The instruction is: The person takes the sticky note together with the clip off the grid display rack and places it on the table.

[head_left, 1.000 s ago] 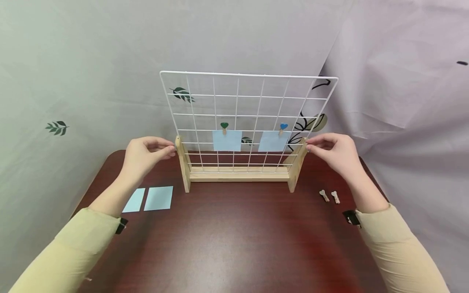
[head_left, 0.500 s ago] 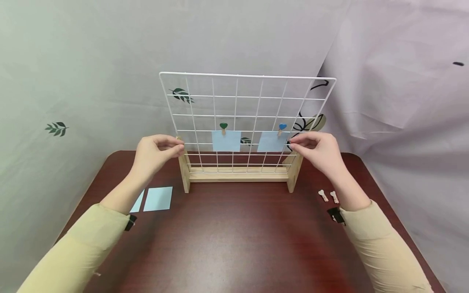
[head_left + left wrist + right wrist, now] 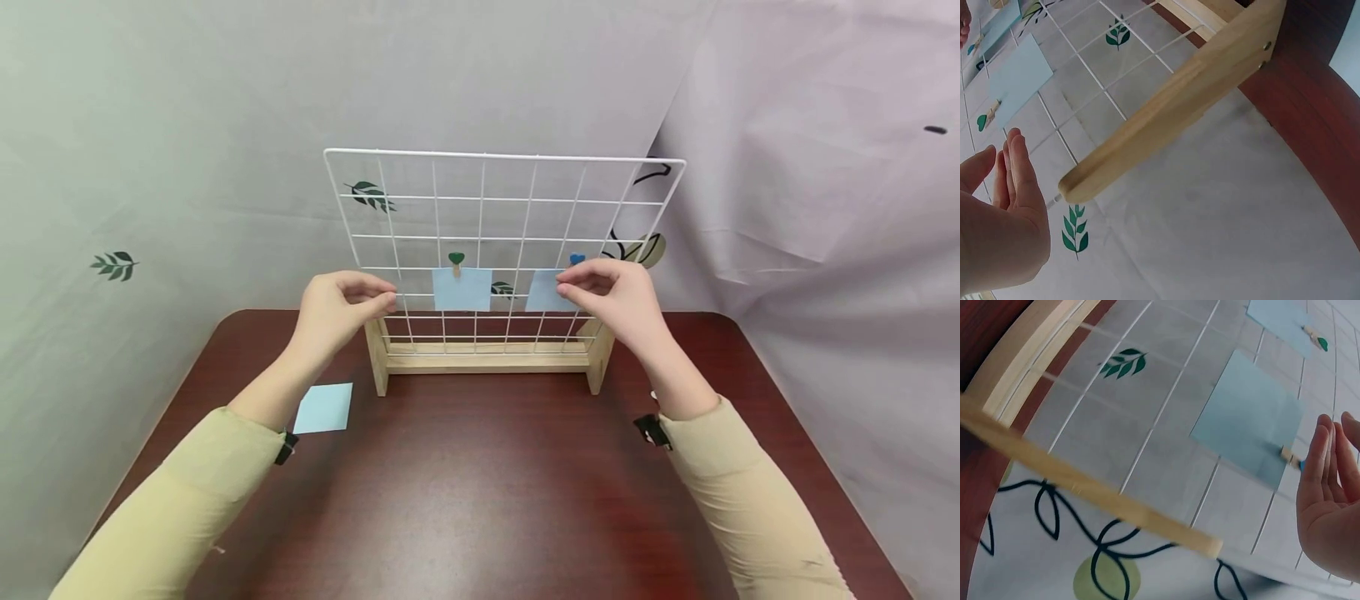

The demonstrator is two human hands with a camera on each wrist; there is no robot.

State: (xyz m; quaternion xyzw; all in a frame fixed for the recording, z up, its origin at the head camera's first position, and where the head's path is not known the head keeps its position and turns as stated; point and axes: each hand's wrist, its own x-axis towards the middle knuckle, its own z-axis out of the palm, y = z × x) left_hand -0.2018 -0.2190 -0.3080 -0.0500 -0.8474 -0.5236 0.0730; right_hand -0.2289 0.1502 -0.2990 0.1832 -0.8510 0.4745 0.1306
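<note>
A white wire grid (image 3: 495,156) stands upright in a wooden base (image 3: 487,362). Two light-blue paper squares hang on it: the left paper (image 3: 461,292) under a green heart clothespin (image 3: 456,260), the right paper (image 3: 540,292) under a blue heart clothespin (image 3: 576,260). My left hand (image 3: 337,308) is in front of the grid's left side, and in the left wrist view its thumb stands apart from straight fingers. My right hand (image 3: 618,296) overlaps the right paper in the head view. Its straight fingers (image 3: 1315,462) show nothing held in the right wrist view.
A loose blue paper square (image 3: 324,408) lies on the dark red table (image 3: 480,475) beside my left forearm. A pale clothespin (image 3: 654,395) peeks out behind my right wrist. The base's left wooden post (image 3: 1166,119) is close to my left hand; grey patterned cloth hangs behind.
Both hands have moved inward from the wooden posts, the right one across the right paper. My forearms now cover one loose paper and most of the loose clothespins.
</note>
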